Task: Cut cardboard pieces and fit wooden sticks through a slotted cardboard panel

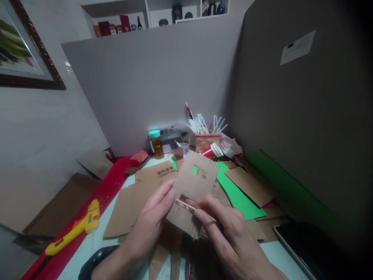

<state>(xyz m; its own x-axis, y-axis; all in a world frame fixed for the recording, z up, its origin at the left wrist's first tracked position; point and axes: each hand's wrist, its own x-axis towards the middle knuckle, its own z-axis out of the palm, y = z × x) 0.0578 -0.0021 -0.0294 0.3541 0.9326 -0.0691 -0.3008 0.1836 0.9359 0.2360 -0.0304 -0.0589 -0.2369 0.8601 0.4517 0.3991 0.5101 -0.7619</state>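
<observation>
My left hand [151, 221] holds a piece of corrugated cardboard [194, 182] by its left edge, fingers closed on it. The piece has a small square hole near its top and a larger notch at its lower edge. My right hand [230, 233] pinches a thin wooden stick [189, 206] and lays it across the notch of the cardboard. Both hands are raised a little above the table, near its front.
A yellow glue gun [75, 229] lies on a red strip at the left. Loose cardboard sheets [136, 198] and green paper [239, 194] cover the table. A box of sticks and straws [205, 134], a jar [155, 144] and grey partition boards [151, 81] stand behind.
</observation>
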